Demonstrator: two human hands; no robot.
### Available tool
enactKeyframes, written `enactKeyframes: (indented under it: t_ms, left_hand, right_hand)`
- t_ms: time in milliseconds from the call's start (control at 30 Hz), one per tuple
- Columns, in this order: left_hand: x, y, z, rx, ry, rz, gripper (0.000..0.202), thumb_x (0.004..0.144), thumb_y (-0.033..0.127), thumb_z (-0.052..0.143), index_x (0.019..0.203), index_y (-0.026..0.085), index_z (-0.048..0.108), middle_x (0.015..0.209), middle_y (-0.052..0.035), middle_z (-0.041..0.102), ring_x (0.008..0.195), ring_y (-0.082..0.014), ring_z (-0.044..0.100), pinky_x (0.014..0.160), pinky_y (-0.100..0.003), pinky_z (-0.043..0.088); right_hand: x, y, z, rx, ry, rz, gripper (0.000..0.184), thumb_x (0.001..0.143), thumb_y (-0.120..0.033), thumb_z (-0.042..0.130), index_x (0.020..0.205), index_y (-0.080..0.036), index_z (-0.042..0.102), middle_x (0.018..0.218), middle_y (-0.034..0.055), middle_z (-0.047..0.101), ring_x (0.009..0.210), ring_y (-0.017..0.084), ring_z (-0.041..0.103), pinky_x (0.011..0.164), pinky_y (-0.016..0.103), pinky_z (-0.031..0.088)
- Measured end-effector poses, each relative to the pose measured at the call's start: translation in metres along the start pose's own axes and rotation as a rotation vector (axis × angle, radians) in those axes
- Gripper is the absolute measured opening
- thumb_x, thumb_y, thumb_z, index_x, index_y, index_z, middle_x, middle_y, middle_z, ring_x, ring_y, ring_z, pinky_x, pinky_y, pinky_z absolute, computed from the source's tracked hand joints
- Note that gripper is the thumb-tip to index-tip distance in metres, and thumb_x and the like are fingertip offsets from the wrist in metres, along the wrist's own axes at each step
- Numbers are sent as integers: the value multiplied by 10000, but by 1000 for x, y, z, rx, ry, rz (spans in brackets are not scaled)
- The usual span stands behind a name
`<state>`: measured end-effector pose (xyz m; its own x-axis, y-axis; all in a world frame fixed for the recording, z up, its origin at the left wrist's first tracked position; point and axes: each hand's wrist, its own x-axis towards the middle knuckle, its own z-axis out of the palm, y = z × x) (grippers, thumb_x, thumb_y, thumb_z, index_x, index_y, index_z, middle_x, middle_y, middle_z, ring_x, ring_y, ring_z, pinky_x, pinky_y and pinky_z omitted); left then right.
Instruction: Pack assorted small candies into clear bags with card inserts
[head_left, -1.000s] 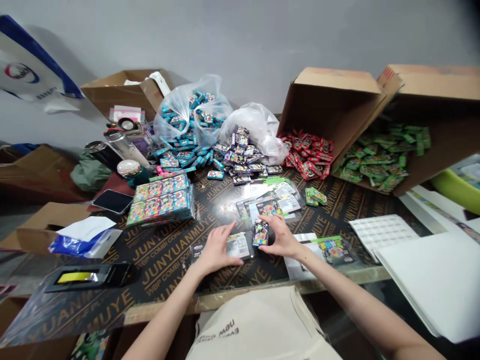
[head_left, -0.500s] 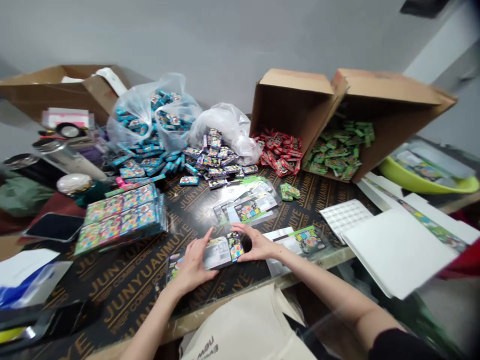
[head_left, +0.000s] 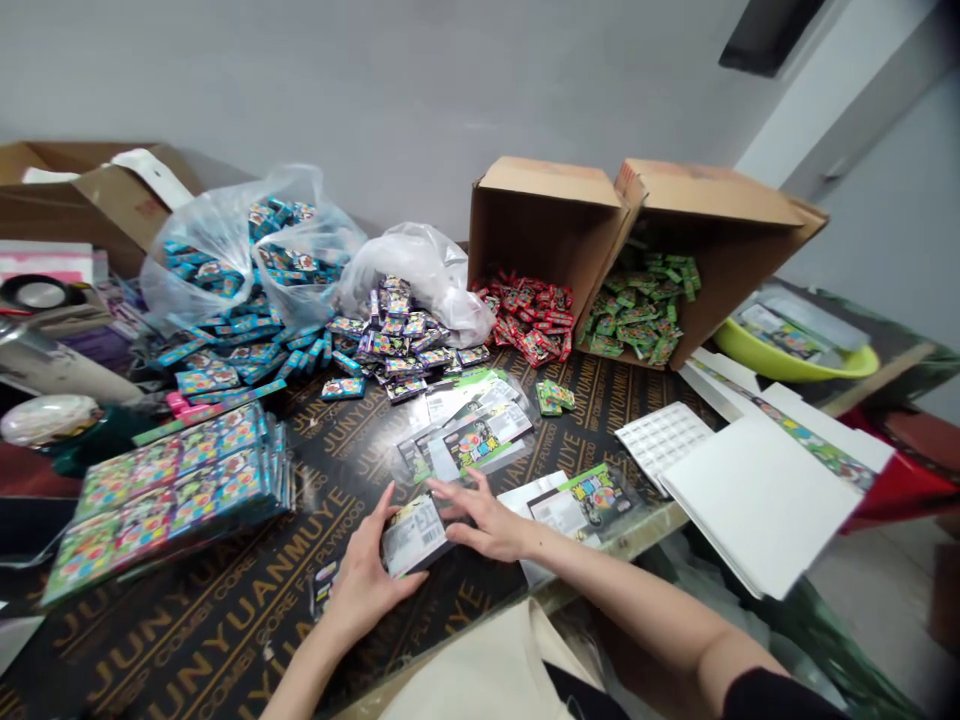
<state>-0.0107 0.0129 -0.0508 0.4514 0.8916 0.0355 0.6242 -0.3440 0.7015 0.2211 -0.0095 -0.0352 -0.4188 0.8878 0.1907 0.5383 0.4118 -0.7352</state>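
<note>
A printed packet (head_left: 414,535) with a pale barcode panel lies between my hands, low over the dark plywood table (head_left: 247,610). My left hand (head_left: 366,572) grips its left part, thumb along the near edge and fingers on the far edge. My right hand (head_left: 484,518) has its fingers bent around the right end and covers it. Under my left hand shows another dark printed packet (head_left: 322,585). Just beyond are loose flat printed packets (head_left: 480,435), and more printed packets (head_left: 589,495) lie near my right forearm.
Blue boxes (head_left: 240,355), purple boxes (head_left: 401,335), red boxes (head_left: 529,310) and green boxes (head_left: 637,310) are heaped at the back, by plastic bags and tilted cartons (head_left: 720,195). A filled stack (head_left: 180,470) sits left. White cards (head_left: 772,500) overhang the right edge.
The camera view has swung, shifting the scene left. My right hand has closed in toward the left, and its fingers now cover the packet's colourful right end.
</note>
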Motion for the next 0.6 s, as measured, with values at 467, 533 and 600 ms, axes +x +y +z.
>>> enactKeyframes:
  t_ms: [467, 533, 600]
  left_hand:
    - [-24, -37, 26, 270, -12, 120, 812, 635, 308, 630, 1363, 259, 275, 1248, -83, 474, 1134, -280, 425, 976, -439, 326]
    - [-23, -35, 25, 227, -19, 106, 801, 622, 335, 653, 1345, 262, 318, 1237, -87, 485, 1126, -288, 433, 973, -454, 327]
    - [-21, -27, 22, 143, 0, 81, 818, 598, 391, 685, 1331, 255, 347, 1256, -98, 471, 1143, -300, 420, 979, -471, 316]
  right_hand:
    - [92, 146, -178, -536, 572, 830, 471, 781, -203, 542, 1222, -102, 412, 1052, 217, 539, 997, 290, 499, 821, 416, 335]
    - [93, 140, -178, -502, 547, 766, 339, 824, -191, 459, 1150, -98, 464, 1001, 185, 558, 938, 252, 524, 796, 363, 357]
    - [93, 127, -168, -449, 500, 678, 275, 866, -202, 368, 1092, -111, 496, 948, 136, 575, 884, 212, 538, 775, 319, 376]
